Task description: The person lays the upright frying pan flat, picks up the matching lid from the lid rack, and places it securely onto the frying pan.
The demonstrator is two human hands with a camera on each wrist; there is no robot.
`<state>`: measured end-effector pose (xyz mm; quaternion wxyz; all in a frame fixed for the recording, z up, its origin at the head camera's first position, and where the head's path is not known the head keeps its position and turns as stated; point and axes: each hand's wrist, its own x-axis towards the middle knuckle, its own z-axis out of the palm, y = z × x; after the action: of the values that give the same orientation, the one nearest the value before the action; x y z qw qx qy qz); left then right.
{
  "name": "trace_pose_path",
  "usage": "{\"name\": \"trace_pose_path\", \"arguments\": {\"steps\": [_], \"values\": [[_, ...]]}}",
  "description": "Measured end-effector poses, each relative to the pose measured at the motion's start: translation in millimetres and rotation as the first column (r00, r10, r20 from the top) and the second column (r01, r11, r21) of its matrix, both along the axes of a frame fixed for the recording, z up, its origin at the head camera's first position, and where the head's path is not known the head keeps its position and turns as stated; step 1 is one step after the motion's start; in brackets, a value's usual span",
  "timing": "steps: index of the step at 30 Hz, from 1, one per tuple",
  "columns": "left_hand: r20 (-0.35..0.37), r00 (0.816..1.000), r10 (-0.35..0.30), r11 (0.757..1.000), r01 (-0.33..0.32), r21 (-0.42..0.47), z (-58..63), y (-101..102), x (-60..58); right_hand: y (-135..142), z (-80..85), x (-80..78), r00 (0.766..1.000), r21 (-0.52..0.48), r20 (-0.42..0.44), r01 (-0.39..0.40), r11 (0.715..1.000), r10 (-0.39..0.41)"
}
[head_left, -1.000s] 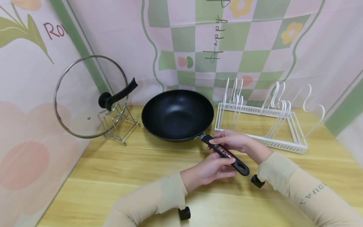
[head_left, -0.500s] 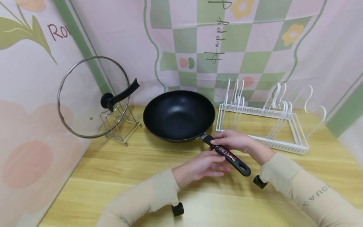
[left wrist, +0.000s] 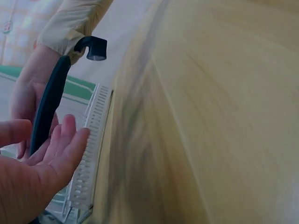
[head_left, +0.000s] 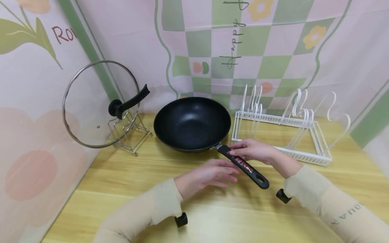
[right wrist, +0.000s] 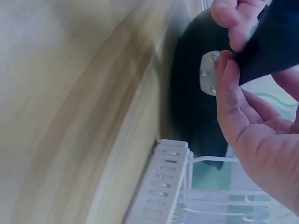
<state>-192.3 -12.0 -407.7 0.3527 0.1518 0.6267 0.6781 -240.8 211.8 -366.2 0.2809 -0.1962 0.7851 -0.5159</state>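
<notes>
A black wok (head_left: 192, 126) stands on the wooden table with its long black handle (head_left: 244, 167) pointing toward the front right. My right hand (head_left: 253, 151) holds the handle near the pan, thumb on top and fingers underneath. In the right wrist view, the fingers of the right hand (right wrist: 261, 126) touch the underside of the handle (right wrist: 273, 44), close to the riveted metal bracket (right wrist: 208, 73). My left hand (head_left: 209, 175) is just left of the handle, its fingers extended and apart. The left wrist view shows the left hand (left wrist: 44, 170) with nothing in its grasp.
At the left, a glass lid (head_left: 85, 101) with a black knob and upright handle leans on a small wire stand (head_left: 130, 135). A white rack (head_left: 304, 153) with upright wire dividers stands right of the wok. Patterned cloth (head_left: 197, 44) hangs behind the table.
My left hand has let go of the wok handle and moved left, its fingers spreading. My right hand stays on the handle, and the wok keeps its place.
</notes>
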Motion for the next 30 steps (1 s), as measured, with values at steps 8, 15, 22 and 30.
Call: {"name": "trace_pose_path", "arguments": {"steps": [8,15,22,30], "values": [[-0.132,0.985,-0.112,0.99,0.099,-0.104,24.2,-34,-7.6,14,15.3,7.7,0.991,-0.042,-0.065,-0.124,0.991,0.121],[-0.254,0.96,-0.117,0.98,0.07,-0.187,46.7,-55,-10.4,20,27.4,13.9,0.975,-0.028,-0.118,-0.19,0.981,0.186],[-0.398,0.913,-0.09,0.979,0.007,-0.205,53.5,-73,-15.3,14,40.6,24.0,0.963,-0.043,-0.145,-0.237,0.971,0.228],[-0.551,0.834,-0.018,0.962,-0.135,-0.236,64.1,-103,-22.2,-14,45.1,36.7,0.955,-0.107,-0.143,-0.277,0.955,0.261]]}}
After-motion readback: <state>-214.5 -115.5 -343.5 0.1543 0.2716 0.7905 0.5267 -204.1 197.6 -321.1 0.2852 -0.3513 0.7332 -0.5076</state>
